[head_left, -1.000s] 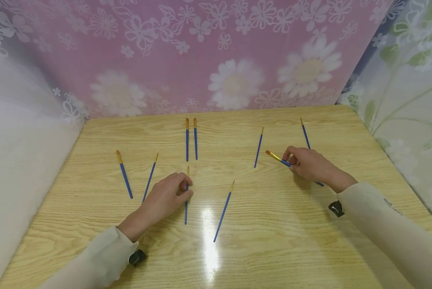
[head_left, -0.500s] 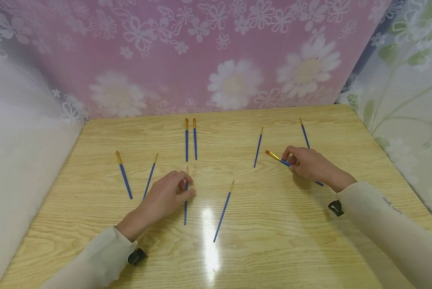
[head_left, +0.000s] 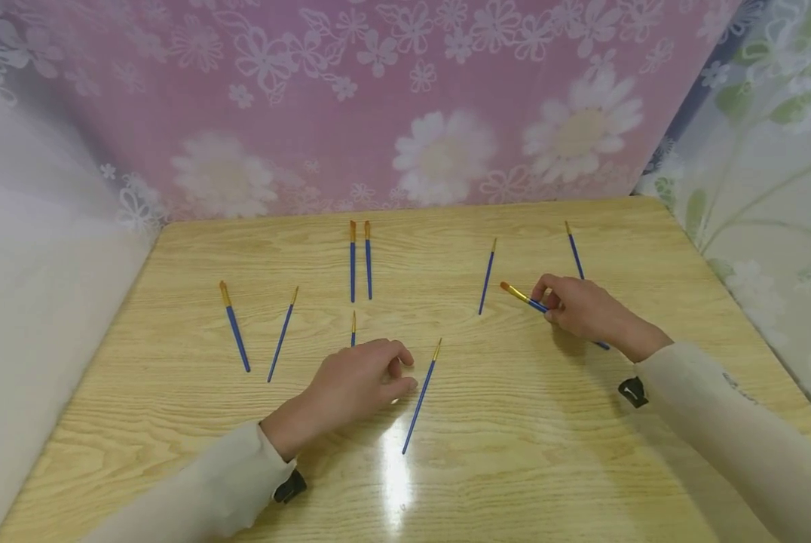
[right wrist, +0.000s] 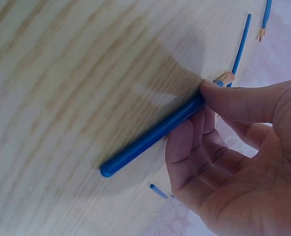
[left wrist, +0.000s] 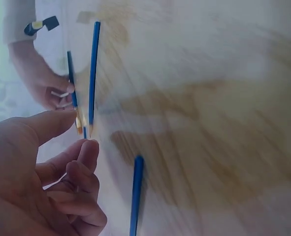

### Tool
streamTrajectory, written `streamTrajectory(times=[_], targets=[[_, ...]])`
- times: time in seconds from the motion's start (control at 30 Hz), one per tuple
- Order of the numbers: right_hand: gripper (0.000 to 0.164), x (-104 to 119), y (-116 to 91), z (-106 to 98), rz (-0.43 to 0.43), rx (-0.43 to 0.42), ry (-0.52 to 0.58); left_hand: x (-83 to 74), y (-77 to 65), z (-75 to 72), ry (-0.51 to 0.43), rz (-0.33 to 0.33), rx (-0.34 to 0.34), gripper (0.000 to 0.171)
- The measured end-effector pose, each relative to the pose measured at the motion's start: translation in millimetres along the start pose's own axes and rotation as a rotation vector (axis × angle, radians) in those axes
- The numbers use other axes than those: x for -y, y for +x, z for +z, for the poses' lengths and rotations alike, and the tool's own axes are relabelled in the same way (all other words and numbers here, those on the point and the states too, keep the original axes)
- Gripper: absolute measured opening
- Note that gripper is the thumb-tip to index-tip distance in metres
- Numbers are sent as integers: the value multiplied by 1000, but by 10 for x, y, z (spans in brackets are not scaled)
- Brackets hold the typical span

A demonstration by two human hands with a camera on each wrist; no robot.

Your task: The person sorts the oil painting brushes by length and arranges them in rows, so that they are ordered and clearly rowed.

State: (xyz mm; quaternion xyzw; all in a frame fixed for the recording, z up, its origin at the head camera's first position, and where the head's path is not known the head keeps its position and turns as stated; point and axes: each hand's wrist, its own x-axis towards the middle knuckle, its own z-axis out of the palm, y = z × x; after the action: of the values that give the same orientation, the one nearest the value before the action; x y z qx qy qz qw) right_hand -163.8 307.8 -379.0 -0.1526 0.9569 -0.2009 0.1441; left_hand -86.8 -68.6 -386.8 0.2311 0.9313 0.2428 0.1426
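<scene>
My right hand [head_left: 585, 308] pinches a blue-handled paintbrush [head_left: 514, 292] with a gold ferrule and brown bristles. In the right wrist view its blue handle [right wrist: 152, 135] juts out past the thumb, at a slant. My left hand [head_left: 351, 381] is just left of a thin paintbrush [head_left: 421, 398] lying on the table. Its thumb and fingers stand apart, with nothing between them. Beneath that hand lies another thin paintbrush [head_left: 353, 330], mostly hidden by it in the head view. A third thin brush [head_left: 578, 256] runs partly under my right hand.
Two flat brushes [head_left: 353, 260] lie side by side at the back of the wooden table [head_left: 514, 460]. A flat brush [head_left: 236, 328] and a thin brush [head_left: 282, 335] lie at the left. Another thin brush [head_left: 487, 277] lies left of the held one. A flowered cloth [head_left: 439, 90] hangs behind.
My left hand has moved right, from the thin brush near the middle toward the one beside it; the first brush stays on the table. The right hand keeps its place and its brush.
</scene>
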Motion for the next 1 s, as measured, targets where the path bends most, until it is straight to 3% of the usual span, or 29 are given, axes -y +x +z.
streamTrajectory(times=[0.33, 0.7, 1.0], targets=[[22, 0, 3, -15, -1, 3, 7, -115, 107, 130, 71, 32, 28, 37], [22, -10, 10, -14, -7, 1, 3, -236, 156, 144, 126, 85, 52, 23], [22, -3, 9, -18, 1, 7, 7, -308, 185, 192, 142, 176, 34, 15]])
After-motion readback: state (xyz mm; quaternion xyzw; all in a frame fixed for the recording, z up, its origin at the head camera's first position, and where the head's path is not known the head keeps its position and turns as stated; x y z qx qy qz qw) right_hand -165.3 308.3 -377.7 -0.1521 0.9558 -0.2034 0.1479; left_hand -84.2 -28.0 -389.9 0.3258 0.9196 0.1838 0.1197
